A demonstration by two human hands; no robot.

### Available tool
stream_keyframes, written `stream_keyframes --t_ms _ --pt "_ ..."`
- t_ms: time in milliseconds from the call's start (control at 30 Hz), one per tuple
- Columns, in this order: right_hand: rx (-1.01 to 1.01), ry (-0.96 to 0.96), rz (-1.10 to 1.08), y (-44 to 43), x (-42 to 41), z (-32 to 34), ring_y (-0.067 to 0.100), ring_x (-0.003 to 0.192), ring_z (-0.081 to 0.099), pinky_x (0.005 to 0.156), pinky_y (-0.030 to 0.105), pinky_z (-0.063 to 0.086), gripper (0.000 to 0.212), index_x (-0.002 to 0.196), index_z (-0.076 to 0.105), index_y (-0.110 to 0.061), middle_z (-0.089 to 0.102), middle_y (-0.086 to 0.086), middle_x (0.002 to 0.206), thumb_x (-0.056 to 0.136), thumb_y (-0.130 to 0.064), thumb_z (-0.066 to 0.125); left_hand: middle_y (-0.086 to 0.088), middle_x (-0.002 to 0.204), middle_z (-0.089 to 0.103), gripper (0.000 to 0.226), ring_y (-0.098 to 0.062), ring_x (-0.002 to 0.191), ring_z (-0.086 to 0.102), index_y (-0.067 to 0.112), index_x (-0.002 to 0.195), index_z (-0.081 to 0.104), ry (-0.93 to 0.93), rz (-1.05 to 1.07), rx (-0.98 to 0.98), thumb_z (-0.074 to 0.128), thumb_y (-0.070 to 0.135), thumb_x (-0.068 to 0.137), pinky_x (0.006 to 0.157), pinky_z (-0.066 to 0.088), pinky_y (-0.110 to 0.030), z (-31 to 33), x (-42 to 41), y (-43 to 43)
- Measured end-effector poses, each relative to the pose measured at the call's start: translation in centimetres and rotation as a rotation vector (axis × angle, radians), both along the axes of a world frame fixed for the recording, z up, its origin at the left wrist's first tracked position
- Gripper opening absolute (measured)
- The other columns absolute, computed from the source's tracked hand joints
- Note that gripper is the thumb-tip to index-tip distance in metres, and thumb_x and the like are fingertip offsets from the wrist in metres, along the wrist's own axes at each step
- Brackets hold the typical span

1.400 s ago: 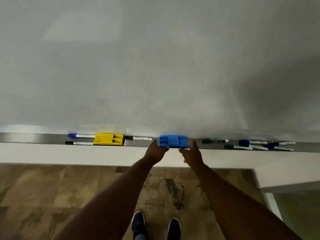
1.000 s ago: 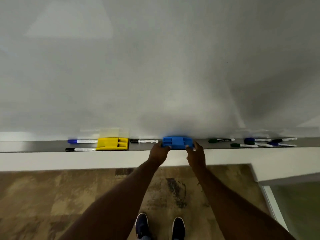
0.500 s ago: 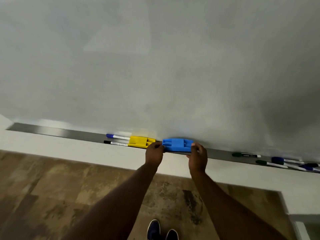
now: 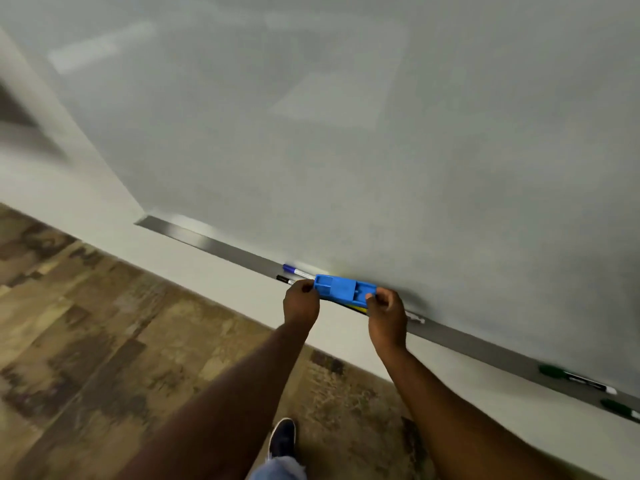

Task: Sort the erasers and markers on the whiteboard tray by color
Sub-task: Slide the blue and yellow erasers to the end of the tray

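I hold a blue eraser [image 4: 343,289] by both ends, my left hand [image 4: 300,303] pinching its left end and my right hand [image 4: 386,315] its right end. It hovers over the yellow eraser [image 4: 358,309], of which only a thin strip shows underneath. A blue marker [image 4: 296,270] and a black marker [image 4: 284,280] lie on the metal tray [image 4: 221,249] just left of the erasers. Two green markers [image 4: 575,378] [image 4: 620,409] rest far to the right on the tray. A white marker end [image 4: 415,318] peeks out right of my right hand.
The whiteboard [image 4: 346,133] fills the upper view, with a white wall strip below the tray. Patterned brown floor [image 4: 86,341] lies beneath, and my shoe [image 4: 282,438] shows at the bottom. The tray's left stretch holds nothing.
Both hands closed on the blue eraser and carried it leftward along the tray until it sits over the yellow eraser. The view has swung left and tilted.
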State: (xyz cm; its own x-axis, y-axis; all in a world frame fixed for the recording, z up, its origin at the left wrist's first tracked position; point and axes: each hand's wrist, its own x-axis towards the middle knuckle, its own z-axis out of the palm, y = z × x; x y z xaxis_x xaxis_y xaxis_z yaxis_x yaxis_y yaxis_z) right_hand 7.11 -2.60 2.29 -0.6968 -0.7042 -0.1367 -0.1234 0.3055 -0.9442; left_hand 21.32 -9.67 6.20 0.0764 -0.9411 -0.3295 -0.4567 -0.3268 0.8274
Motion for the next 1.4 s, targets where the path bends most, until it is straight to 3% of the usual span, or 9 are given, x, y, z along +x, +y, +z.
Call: stream_keyframes --t_ms 100,333,467,567,667,800,1033,1200,1400 --pt "0.004 0.036 0.057 -2.1 1.8 0.2 0.017 0.089 0.064 0.078 0.028 0.046 0.011 0.099 0.062 -0.022 0.066 -0.003 0.094 0.090 -0.027 0.062 -0.015 0.098 0.072 0.027 -0.032 0.094 0.065 0.003 0.098 0.070 -0.029 0.020 -0.018 0.047 0.005 0.085 0.083 0.052 -0.038 0.2 1.9 -2.4" --pt "0.111 0.018 0.103 -10.1 8.4 -1.2 0.020 0.096 0.064 0.089 0.038 0.053 0.026 0.111 0.064 -0.016 0.068 0.002 0.108 0.090 -0.030 0.062 -0.002 0.092 0.067 0.033 -0.021 0.083 0.061 0.013 0.103 0.070 -0.002 0.054 0.020 0.046 0.001 0.083 0.071 0.043 -0.027 -0.9 8.6 -10.4" --pt "0.173 -0.066 0.086 -15.9 13.4 -2.3 0.023 0.100 0.064 0.090 0.037 0.052 0.029 0.112 0.065 -0.014 0.068 0.005 0.108 0.090 -0.032 0.063 -0.006 0.104 0.069 0.035 -0.024 0.092 0.062 0.013 0.109 0.069 -0.042 0.011 0.044 0.045 0.002 0.085 0.080 0.049 -0.029 -2.0 13.8 -16.4" --pt "0.221 -0.155 0.093 -19.4 17.0 -2.8 0.028 0.084 0.065 0.078 0.043 0.053 0.019 0.092 0.066 -0.016 0.068 0.007 0.088 0.088 -0.034 0.063 -0.006 0.111 0.070 0.039 -0.026 0.102 0.064 0.013 0.115 0.067 -0.089 -0.077 0.074 0.046 0.001 0.084 0.090 0.052 -0.035 -2.9 17.7 -20.3" --pt "0.254 -0.219 0.138 -21.4 19.2 -3.3 0.025 0.068 0.053 0.064 0.037 0.043 0.031 0.082 0.063 -0.004 0.057 0.007 0.071 0.087 -0.035 0.063 -0.006 0.114 0.072 0.045 -0.026 0.107 0.063 0.013 0.116 0.069 -0.153 -0.166 0.065 0.045 -0.002 0.081 0.097 0.050 -0.038 -3.4 20.2 -22.6" --pt "0.320 -0.270 0.194 -24.6 22.2 -4.2 0.023 0.071 0.051 0.068 0.034 0.039 0.026 0.080 0.066 -0.009 0.057 0.005 0.074 0.087 -0.034 0.065 -0.007 0.118 0.070 0.047 -0.026 0.111 0.063 0.012 0.118 0.069 -0.202 -0.256 0.059 0.044 -0.005 0.081 0.100 0.048 -0.034 -4.5 22.9 -26.2" --pt "0.380 -0.345 0.156 -27.6 24.5 -4.7 0.027 0.083 0.061 0.084 0.046 0.053 0.028 0.083 0.069 -0.003 0.064 0.010 0.082 0.083 -0.031 0.071 -0.013 0.120 0.068 0.047 -0.032 0.110 0.062 0.012 0.123 0.065 -0.278 -0.400 0.114 0.043 -0.002 0.084 0.093 0.046 -0.032 -5.9 24.5 -28.7" --pt "0.454 -0.308 0.178 -27.9 24.8 -4.8 0.026 0.080 0.061 0.079 0.042 0.053 0.023 0.080 0.066 -0.011 0.063 0.006 0.077 0.083 -0.033 0.071 -0.018 0.126 0.064 0.046 -0.035 0.116 0.058 0.007 0.128 0.059 -0.314 -0.511 0.152 0.043 0.000 0.086 0.100 0.046 -0.037 -6.5 24.4 -29.3" --pt "0.493 -0.280 0.202 -27.1 23.7 -4.6 0.025 0.073 0.057 0.069 0.035 0.043 0.026 0.070 0.058 -0.012 0.056 0.004 0.068 0.083 -0.031 0.072 -0.019 0.125 0.063 0.043 -0.033 0.114 0.058 0.005 0.128 0.057 -0.343 -0.601 0.164 0.042 0.000 0.088 0.099 0.046 -0.038 -6.4 23.6 -28.9"
